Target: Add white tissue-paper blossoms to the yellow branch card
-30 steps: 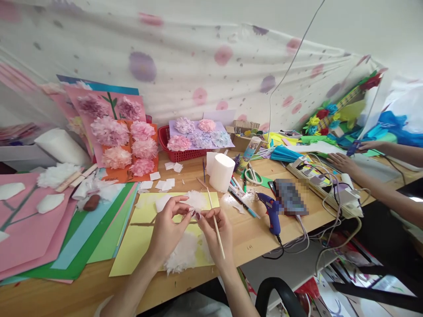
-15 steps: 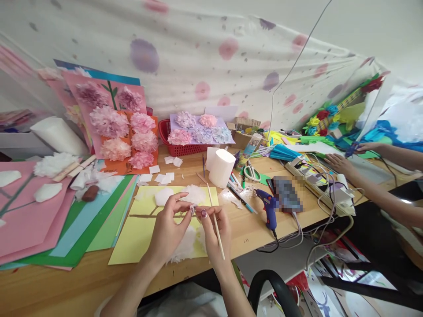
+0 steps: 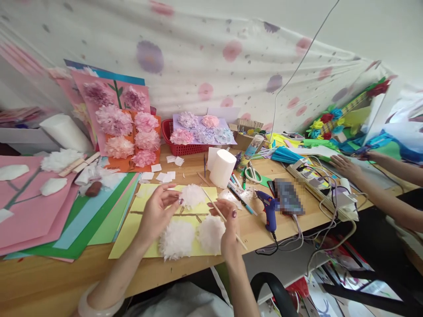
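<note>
My right hand (image 3: 229,222) holds a thin pale wooden stick (image 3: 210,200), which slants from the upper left to the lower right across my palm. My left hand (image 3: 160,209) is over the left part of the yellow sheet (image 3: 145,235), fingers loosely curved and apart, and I see nothing in it. Between my hands is a fluffy white tissue-paper flower (image 3: 192,196) on the upper part of the sheet. Lower down are two more fluffy white flowers, one in the middle (image 3: 177,239) and one beside my right wrist (image 3: 210,234). Brown branch lines cross the sheet.
A blue glue gun (image 3: 267,210), a paper roll (image 3: 222,168) and scissors (image 3: 253,175) lie right of the sheet. Coloured papers (image 3: 95,215) are stacked left. Behind stands a red basket (image 3: 190,149). At far right, another person's hands (image 3: 345,166) work beside a power strip (image 3: 317,187).
My hands have moved apart; they were together pinching a small whitish piece. The stick has tilted further over, and the fluffy flowers are now less covered.
</note>
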`<state>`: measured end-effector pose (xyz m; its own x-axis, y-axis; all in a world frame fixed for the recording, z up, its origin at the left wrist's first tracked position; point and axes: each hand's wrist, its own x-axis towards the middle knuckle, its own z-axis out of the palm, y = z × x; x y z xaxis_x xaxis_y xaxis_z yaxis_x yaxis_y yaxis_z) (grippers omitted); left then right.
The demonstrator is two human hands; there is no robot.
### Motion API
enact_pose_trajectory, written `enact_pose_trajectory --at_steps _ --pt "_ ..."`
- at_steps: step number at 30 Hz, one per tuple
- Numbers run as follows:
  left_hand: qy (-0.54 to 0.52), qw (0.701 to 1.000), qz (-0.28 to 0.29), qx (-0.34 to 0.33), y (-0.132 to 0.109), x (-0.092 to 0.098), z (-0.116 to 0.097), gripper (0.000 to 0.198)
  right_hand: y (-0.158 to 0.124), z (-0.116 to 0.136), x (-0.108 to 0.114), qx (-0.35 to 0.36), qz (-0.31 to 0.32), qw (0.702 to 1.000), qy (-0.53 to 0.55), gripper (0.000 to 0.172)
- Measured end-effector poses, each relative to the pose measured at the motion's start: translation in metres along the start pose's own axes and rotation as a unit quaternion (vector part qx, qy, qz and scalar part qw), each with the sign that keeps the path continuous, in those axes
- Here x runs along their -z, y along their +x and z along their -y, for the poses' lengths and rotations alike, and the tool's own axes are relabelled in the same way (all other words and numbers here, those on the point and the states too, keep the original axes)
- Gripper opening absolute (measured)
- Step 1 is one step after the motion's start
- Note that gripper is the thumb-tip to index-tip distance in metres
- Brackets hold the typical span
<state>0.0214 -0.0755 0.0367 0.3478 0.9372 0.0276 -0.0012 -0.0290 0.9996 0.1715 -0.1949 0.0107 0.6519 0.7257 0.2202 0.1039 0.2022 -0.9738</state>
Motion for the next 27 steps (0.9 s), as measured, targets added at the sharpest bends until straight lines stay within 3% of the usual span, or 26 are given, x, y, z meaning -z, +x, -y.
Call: enact_pose_trajectory --at_steps 4,8,19,27 --pt "0.057 0.998 -0.006 -0.021 0.012 0.024 -0.003 0.049 0.019 -0.003 0.025 0.003 -0.010 0.998 -0.065 0.055" --pt "0.104 0.993 0.041 -0.025 0.019 0.032 0.002 0.049 0.035 -0.009 0.025 -0.006 -0.005 0.998 -0.060 0.063" --pt "0.135 0.984 0.110 -0.030 0.018 0.030 0.016 0.050 0.041 -0.026 0.014 0.015 -0.004 0.999 -0.041 0.060" --pt "0.171 0.975 0.138 -0.039 0.012 0.016 0.019 0.045 0.044 -0.031 0.012 0.019 -0.004 1.000 -0.005 0.054"
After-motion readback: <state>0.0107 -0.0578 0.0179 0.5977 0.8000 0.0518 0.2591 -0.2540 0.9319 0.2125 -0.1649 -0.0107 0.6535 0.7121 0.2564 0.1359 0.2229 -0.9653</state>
